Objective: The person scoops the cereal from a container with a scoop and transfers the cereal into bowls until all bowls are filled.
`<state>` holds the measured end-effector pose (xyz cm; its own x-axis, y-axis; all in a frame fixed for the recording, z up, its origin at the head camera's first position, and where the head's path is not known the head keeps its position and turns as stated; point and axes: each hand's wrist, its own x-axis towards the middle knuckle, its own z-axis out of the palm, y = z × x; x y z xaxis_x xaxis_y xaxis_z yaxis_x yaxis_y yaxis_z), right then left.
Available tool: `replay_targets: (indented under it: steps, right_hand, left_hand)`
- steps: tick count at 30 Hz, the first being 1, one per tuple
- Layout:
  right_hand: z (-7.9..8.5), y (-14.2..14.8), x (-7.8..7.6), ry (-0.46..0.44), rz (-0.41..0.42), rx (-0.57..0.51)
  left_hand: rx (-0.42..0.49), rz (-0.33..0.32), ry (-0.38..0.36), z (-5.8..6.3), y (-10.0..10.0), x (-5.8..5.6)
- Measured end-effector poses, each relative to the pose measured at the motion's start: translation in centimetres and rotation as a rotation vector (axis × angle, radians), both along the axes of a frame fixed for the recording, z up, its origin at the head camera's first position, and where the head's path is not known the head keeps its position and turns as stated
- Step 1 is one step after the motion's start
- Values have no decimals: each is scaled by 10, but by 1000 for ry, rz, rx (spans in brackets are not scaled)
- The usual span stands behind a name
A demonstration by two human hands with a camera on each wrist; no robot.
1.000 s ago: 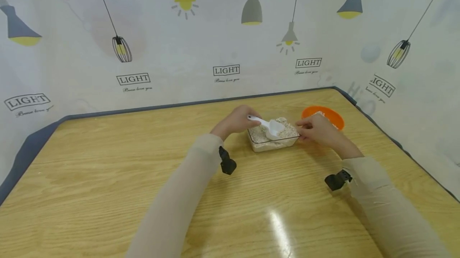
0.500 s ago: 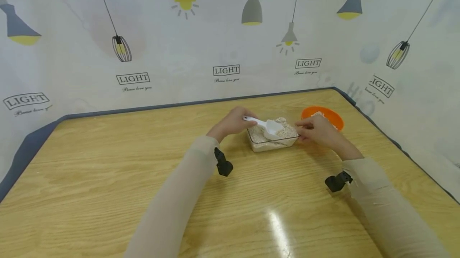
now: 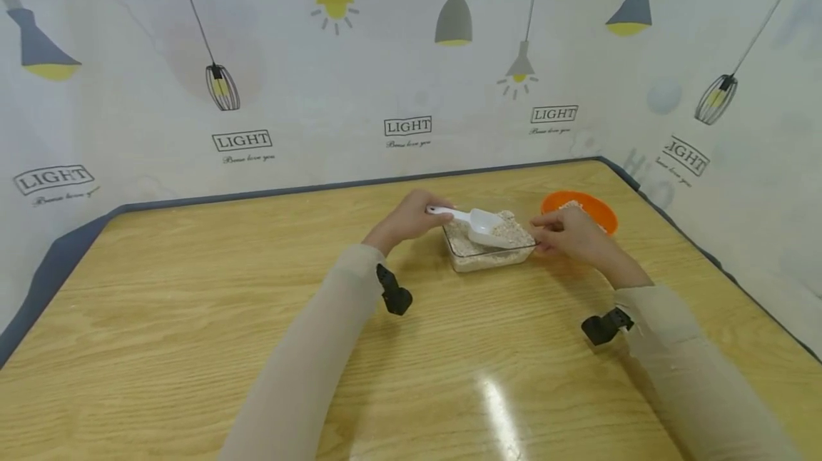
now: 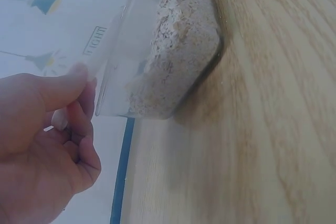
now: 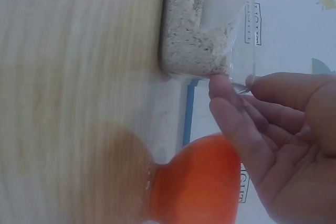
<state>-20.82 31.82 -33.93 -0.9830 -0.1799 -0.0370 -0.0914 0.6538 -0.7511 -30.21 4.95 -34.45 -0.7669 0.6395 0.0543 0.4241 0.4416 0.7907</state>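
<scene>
My left hand (image 3: 411, 220) pinches the handle of a white scoop (image 3: 484, 228). The scoop's bowl lies tilted over pale, oat-like flakes (image 4: 181, 40) in a clear rectangular box (image 3: 491, 262). At the box's right end, my right hand (image 3: 578, 238) holds the rim between thumb and fingers; the right wrist view shows this grip (image 5: 286, 124) at the corner. An orange bowl (image 3: 601, 213) with some pale flakes in it stands just beyond the right hand, which partly covers it. In the left wrist view, the scoop's front part is hard to make out through the box wall.
Everything stands on a wooden table (image 3: 244, 318) with a dark blue edge strip (image 3: 270, 193). Behind it hangs a pale wall cloth (image 3: 289, 54) printed with lamps. A black camera is strapped to each wrist.
My left hand has drawn the scoop a little to the left across the flakes. The right hand has kept its hold on the box, and the box has stayed in place.
</scene>
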Motion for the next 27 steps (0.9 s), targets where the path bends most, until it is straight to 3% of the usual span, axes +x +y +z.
replay_targets:
  steps: [7, 12, 19, 27]
  right_hand:
    - [9, 9, 2, 1, -20, -6]
    - [21, 23, 5, 51, -79, 103]
    - [37, 49, 7, 46, -134, 68]
    - [46, 70, 7, 63, -195, 119]
  left_hand:
    - [38, 62, -16, 1, -2, -2]
    - [59, 103, -58, 3, -5, -5]
    - [36, 116, -63, 10, -2, -8]
    - [37, 110, -65, 19, 14, -7]
